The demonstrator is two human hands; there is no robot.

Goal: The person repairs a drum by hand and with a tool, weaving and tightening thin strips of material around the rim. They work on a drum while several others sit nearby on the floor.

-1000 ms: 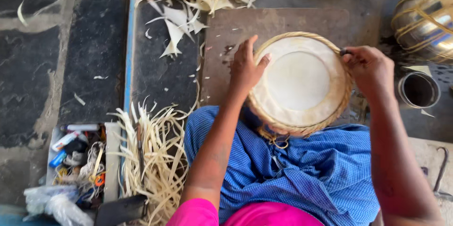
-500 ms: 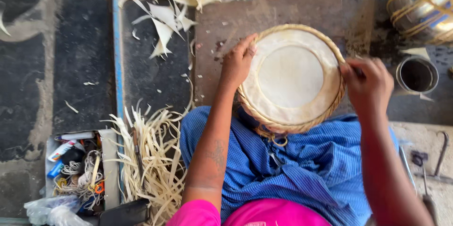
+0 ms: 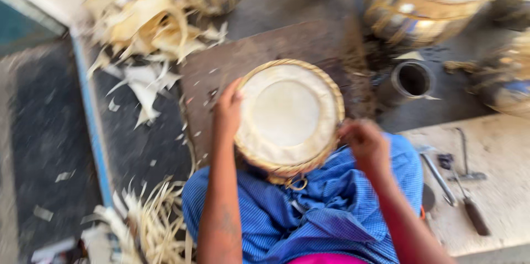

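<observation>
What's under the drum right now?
The drum rests on blue cloth over the lap, its far edge above a brown board. Its body and underside are hidden by the drumhead.
</observation>
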